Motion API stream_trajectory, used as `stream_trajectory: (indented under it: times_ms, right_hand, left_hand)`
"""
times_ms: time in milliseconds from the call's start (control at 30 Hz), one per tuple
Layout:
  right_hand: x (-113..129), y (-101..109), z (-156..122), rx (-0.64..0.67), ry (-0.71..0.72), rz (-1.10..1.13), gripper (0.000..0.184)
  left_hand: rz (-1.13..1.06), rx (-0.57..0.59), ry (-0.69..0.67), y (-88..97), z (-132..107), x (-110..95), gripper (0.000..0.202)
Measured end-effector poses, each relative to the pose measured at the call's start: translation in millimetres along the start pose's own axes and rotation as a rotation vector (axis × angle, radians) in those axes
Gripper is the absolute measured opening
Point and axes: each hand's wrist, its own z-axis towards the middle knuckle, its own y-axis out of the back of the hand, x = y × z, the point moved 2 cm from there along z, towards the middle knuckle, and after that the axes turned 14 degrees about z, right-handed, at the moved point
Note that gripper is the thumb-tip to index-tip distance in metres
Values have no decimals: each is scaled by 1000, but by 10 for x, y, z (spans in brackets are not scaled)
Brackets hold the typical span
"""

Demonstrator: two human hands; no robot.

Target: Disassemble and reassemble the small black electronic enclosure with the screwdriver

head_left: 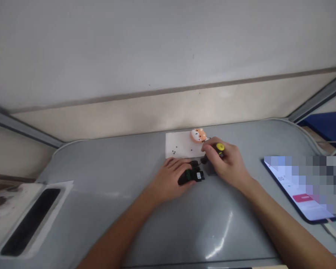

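Observation:
My left hand is closed around a small black device with a bit of green showing, pressing it on the grey table. What kind of device it is, I cannot make out. In my right hand is a screwdriver with a black and yellow handle, tilted so that its tip meets or nearly meets the device's right side. Just behind both hands lies a white sheet of paper with several tiny dark pieces, probably screws, on it. An orange and white animal-faced trinket rests at the paper's right end.
A phone with a lit screen and a white cable lies at the right. On the left, a dark slotted holder sits on white paper. The grey table ends at a pale wall behind.

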Motion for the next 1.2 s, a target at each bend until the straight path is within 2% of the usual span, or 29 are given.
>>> stream_trajectory:
  times_ms: [133,267,433,500,600,733,867,1000,1100,1200]
  right_hand:
    - [22,-13,39,41,29,224,23]
    - [-45,-87,15,125,-71,498,31]
    - [-100,-192,11,85,-150,738,48]
    - [-94,-208,27,74,-199,830,48]
    - [-94,-180,41,58,-195,836,36]
    - [-170,-146,36,77,-193,826,39]
    - [-251,-172,62,20,-152,778,38]
    - [-218,-195,84,15,-154,855,39]
    - [-169,-167,58,44,-145,859,32]
    - [-168,-145,22,85,-176,863,42]
  left_hand:
    - [7,-7,3,-9,0,-10,32]
    - [8,-21,27,-33,-1,-10,33]
    - [15,-16,26,-40,-6,-3,33]
    - [28,-14,24,-39,-9,-1,34]
    - [40,-19,16,-41,-11,-1,33]
    - [35,-45,-16,-47,-10,1,27]
    - [35,-71,-38,-47,-10,12,20]
    - [42,-75,-33,-37,-10,13,22]
    - [46,-80,-37,-35,-12,12,22]
    - [43,-85,-39,-44,-12,18,22]
